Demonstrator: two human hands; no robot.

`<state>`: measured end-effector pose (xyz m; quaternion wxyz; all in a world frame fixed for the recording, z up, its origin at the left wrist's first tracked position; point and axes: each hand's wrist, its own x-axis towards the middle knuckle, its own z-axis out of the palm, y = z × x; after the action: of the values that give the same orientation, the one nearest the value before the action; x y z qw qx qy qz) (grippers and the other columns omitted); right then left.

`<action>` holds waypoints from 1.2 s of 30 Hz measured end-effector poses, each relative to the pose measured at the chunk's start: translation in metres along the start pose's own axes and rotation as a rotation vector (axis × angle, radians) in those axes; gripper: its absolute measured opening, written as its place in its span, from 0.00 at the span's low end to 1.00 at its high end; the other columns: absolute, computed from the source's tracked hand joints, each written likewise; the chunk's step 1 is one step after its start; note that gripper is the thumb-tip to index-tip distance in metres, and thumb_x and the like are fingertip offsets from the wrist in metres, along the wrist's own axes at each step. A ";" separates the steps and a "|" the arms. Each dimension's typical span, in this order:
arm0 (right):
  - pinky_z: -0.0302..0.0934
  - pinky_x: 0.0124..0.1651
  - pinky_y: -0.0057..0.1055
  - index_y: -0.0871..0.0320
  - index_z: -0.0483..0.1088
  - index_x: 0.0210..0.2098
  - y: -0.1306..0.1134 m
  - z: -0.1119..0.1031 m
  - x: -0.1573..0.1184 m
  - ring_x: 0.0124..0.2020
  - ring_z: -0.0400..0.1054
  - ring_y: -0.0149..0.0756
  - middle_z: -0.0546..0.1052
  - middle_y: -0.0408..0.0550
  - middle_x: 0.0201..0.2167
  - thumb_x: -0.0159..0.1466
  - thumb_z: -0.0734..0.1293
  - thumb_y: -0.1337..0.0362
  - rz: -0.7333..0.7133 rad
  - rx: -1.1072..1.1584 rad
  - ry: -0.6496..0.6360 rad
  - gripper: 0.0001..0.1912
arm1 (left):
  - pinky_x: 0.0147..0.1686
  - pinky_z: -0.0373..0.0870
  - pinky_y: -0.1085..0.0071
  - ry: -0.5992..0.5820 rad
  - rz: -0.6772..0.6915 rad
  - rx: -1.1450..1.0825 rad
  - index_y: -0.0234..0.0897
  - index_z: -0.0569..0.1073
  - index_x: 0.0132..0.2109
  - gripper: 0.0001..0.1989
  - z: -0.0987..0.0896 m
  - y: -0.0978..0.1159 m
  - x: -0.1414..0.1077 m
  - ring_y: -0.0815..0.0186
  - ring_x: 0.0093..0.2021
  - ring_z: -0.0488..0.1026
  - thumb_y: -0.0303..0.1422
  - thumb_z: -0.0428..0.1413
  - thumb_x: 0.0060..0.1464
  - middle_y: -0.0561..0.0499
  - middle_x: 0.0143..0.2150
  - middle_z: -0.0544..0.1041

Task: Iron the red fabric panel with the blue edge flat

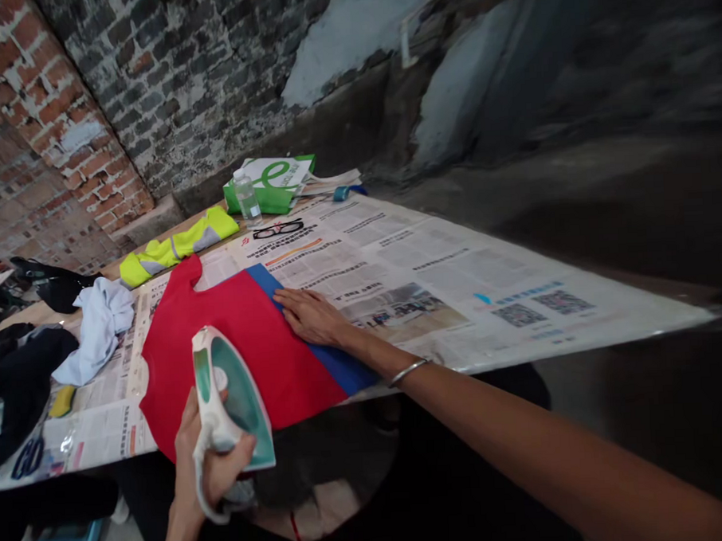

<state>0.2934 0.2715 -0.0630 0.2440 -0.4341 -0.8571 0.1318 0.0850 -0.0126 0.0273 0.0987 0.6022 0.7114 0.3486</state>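
Observation:
A white and teal clothes iron [247, 395] is in my left hand [195, 461], whose fingers wrap round its handle. It is tilted over the near part of a red cut garment piece [232, 324]; whether it touches the cloth I cannot tell. A blue fabric band [335, 363] runs along the right side of the red piece. Lying flat, my right hand [309, 314] has its fingers on the blue band near the red edge. A metal bangle [409, 370] circles the right wrist.
Newspaper under clear plastic [432, 251] covers the table. Eyeglasses [279, 229], a clear bottle [248, 200], a green and white bag [273, 182] and a yellow reflective garment [180, 245] lie at the back. Leftward are a white cloth [103, 322], dark clothing [24, 373], a sponge [62, 401] and scissors [28, 459].

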 end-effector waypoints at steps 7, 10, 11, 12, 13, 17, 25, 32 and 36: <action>0.54 0.76 0.54 0.56 0.71 0.69 0.005 0.005 -0.001 0.73 0.63 0.49 0.70 0.54 0.72 0.73 0.56 0.65 -0.024 0.002 0.022 0.29 | 0.57 0.81 0.53 0.149 -0.091 0.091 0.43 0.81 0.58 0.27 -0.041 -0.054 -0.020 0.46 0.58 0.81 0.43 0.66 0.51 0.44 0.61 0.82; 0.54 0.76 0.55 0.56 0.71 0.70 0.007 0.008 -0.001 0.73 0.64 0.50 0.70 0.54 0.72 0.73 0.56 0.64 -0.022 -0.001 0.024 0.29 | 0.63 0.77 0.51 0.162 -0.131 0.073 0.40 0.80 0.59 0.30 -0.044 -0.063 0.027 0.43 0.63 0.77 0.44 0.67 0.49 0.41 0.64 0.80; 0.54 0.76 0.56 0.56 0.71 0.70 0.007 0.008 -0.001 0.73 0.63 0.50 0.70 0.54 0.72 0.73 0.55 0.64 -0.023 0.000 0.025 0.29 | 0.65 0.75 0.50 0.166 -0.152 0.073 0.39 0.80 0.60 0.31 -0.043 -0.065 0.047 0.43 0.64 0.77 0.43 0.67 0.49 0.40 0.64 0.80; 0.55 0.75 0.56 0.56 0.71 0.70 0.008 0.008 -0.001 0.73 0.63 0.50 0.70 0.54 0.72 0.73 0.55 0.64 -0.026 0.001 0.026 0.30 | 0.66 0.73 0.50 0.166 -0.173 0.069 0.38 0.80 0.60 0.31 -0.042 -0.066 0.067 0.43 0.64 0.77 0.43 0.67 0.49 0.40 0.63 0.80; 0.55 0.75 0.57 0.55 0.70 0.71 0.008 0.008 -0.001 0.73 0.63 0.50 0.70 0.54 0.72 0.73 0.55 0.64 -0.030 0.003 0.028 0.30 | 0.66 0.73 0.49 0.165 -0.196 0.063 0.37 0.79 0.61 0.32 -0.041 -0.067 0.086 0.44 0.62 0.77 0.42 0.67 0.49 0.39 0.62 0.80; 0.56 0.75 0.56 0.57 0.71 0.70 0.007 0.006 -0.002 0.73 0.63 0.50 0.70 0.55 0.73 0.73 0.56 0.64 -0.030 0.005 0.018 0.29 | 0.60 0.76 0.51 0.145 -0.247 0.021 0.36 0.77 0.62 0.32 -0.036 -0.070 0.140 0.49 0.54 0.81 0.40 0.67 0.51 0.40 0.54 0.84; 0.54 0.75 0.57 0.57 0.71 0.69 0.003 0.001 -0.002 0.73 0.63 0.49 0.70 0.55 0.72 0.73 0.55 0.64 -0.017 0.015 0.017 0.29 | 0.63 0.74 0.46 0.140 -0.237 0.038 0.36 0.77 0.62 0.32 -0.040 -0.055 0.082 0.43 0.60 0.78 0.44 0.66 0.52 0.36 0.63 0.79; 0.54 0.76 0.53 0.57 0.72 0.69 0.002 0.003 -0.001 0.74 0.63 0.48 0.71 0.55 0.72 0.73 0.55 0.64 0.001 0.005 0.022 0.28 | 0.59 0.80 0.53 0.167 -0.171 0.115 0.40 0.83 0.50 0.22 -0.038 -0.044 -0.053 0.46 0.57 0.81 0.46 0.64 0.51 0.41 0.56 0.83; 0.54 0.76 0.52 0.59 0.71 0.69 0.002 0.004 -0.001 0.74 0.63 0.48 0.70 0.56 0.73 0.73 0.55 0.64 0.001 0.004 0.006 0.29 | 0.59 0.80 0.52 0.139 -0.133 0.124 0.40 0.83 0.51 0.22 -0.039 -0.053 -0.060 0.46 0.55 0.82 0.45 0.65 0.51 0.42 0.53 0.84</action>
<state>0.2933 0.2724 -0.0676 0.2474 -0.4343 -0.8560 0.1321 0.0370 -0.0846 0.0069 0.0345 0.5331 0.7751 0.3375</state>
